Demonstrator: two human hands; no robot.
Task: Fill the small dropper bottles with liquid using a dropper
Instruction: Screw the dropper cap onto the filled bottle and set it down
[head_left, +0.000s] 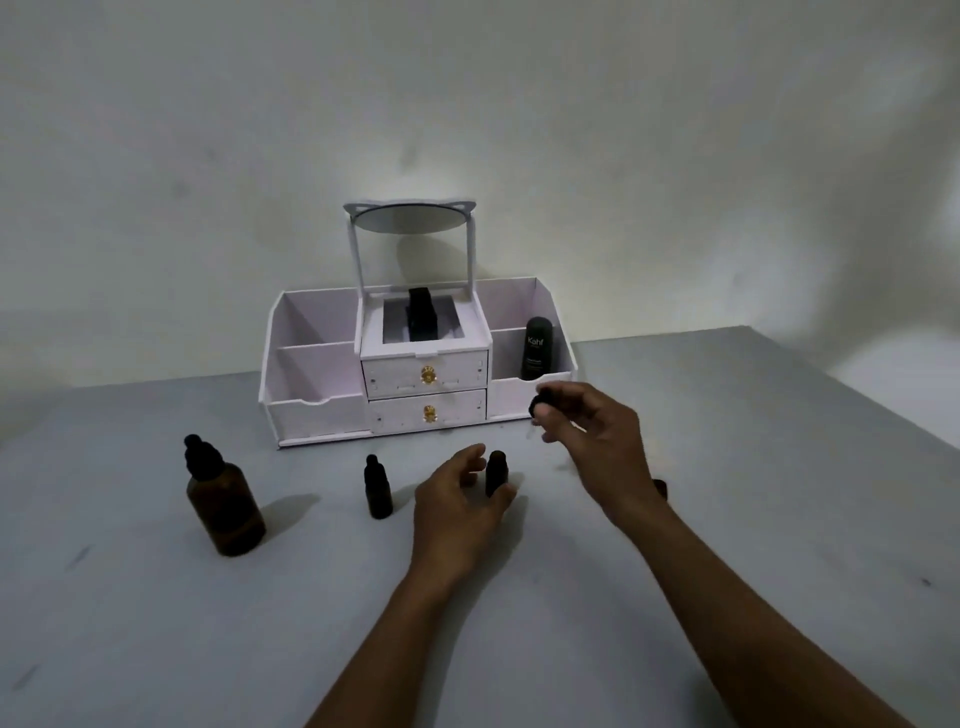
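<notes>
Just in front of the organizer (317, 415), the left hand (457, 514) curls round a small uncapped bottle (496, 470). The right hand (597, 436), by the organizer's right bin, pinches a dropper (540, 404).

- The left hand (457, 506) grips a small open bottle (496, 470), which stands upright on the grey surface (156, 623).
- The right hand (597, 441) pinches a black dropper cap (540, 404) in the air, above and just right of that bottle.
- A capped small bottle (377, 488) stands near the left hand, on its left.
- A large amber bottle (224, 506) stands further left.
- A white organizer (317, 410) with a mirror (410, 218) stands behind them.
</notes>
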